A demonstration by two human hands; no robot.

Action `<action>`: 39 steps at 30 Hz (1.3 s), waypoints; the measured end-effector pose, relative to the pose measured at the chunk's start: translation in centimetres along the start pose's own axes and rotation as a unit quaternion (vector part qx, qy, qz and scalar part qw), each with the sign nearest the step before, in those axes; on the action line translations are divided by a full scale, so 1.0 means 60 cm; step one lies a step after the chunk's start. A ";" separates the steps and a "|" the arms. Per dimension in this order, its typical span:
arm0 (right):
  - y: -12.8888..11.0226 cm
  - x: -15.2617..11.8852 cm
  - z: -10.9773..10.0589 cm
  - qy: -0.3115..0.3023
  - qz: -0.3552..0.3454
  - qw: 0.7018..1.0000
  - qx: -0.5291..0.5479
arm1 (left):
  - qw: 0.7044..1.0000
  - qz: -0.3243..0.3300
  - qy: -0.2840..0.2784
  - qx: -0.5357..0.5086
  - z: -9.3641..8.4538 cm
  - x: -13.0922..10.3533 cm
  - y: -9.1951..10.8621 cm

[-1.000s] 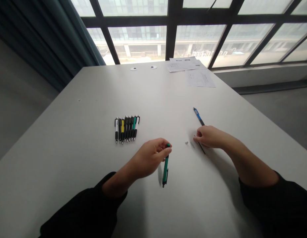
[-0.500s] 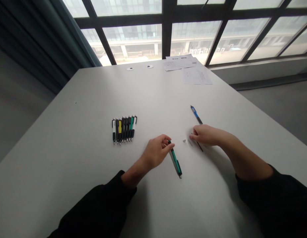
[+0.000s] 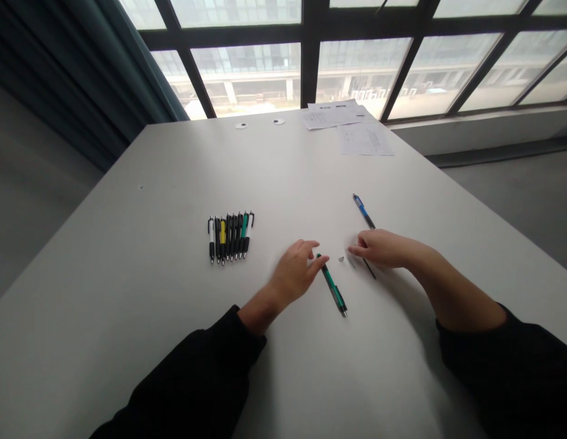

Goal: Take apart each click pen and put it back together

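Observation:
A green pen barrel lies slanted on the table, its clip end toward me. Beside its far end is my left hand, thumb and forefinger parted, holding nothing. My right hand rests on the table with fingers curled together; what they pinch, if anything, is hidden. From under it sticks a thin dark pen refill. A faint thin piece lies just left of the refill, too blurred to name. Between the hands sits a small silver pen tip. Beyond my right hand lies a blue pen, partly covered.
Several pens, black, white, yellow and green, lie in a row to the left on the white table. Printed papers are at the far right edge. Two oval cable-hole covers sit near the far edge, below the window.
My left hand has let go of the green pen barrel and its fingers have parted. The barrel has shifted slightly right and away from me. My right hand has hardly moved.

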State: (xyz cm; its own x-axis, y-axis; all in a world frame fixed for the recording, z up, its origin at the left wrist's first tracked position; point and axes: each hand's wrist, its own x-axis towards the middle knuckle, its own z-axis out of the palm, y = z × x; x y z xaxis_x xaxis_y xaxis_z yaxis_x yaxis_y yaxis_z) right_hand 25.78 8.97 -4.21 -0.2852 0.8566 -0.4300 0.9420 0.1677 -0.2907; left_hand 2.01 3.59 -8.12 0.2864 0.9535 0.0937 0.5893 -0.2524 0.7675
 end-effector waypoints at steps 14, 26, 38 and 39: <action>0.046 -0.070 0.057 0.226 0.007 0.962 0.152 | 0.981 -0.089 0.006 -0.174 -0.089 0.009 -0.074; 0.035 -0.092 0.038 0.095 -0.026 0.989 0.114 | 0.989 0.066 -0.096 0.088 -0.004 -0.041 0.025; 0.061 -0.121 0.035 0.019 0.061 0.997 -0.037 | 0.988 -0.013 -0.081 0.130 -0.031 -0.091 0.010; 0.062 -0.120 0.038 0.016 0.059 0.997 -0.038 | 0.990 -0.016 -0.076 0.122 -0.033 -0.097 0.008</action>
State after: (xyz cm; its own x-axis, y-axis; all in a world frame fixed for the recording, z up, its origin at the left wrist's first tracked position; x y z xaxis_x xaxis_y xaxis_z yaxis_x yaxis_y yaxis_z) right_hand 30.93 2.34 -4.14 -0.1663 0.8878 -0.4292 0.9799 0.1002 -0.1725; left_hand -0.86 -1.73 -7.04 0.3649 0.9302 -0.0386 0.7589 -0.2732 0.5912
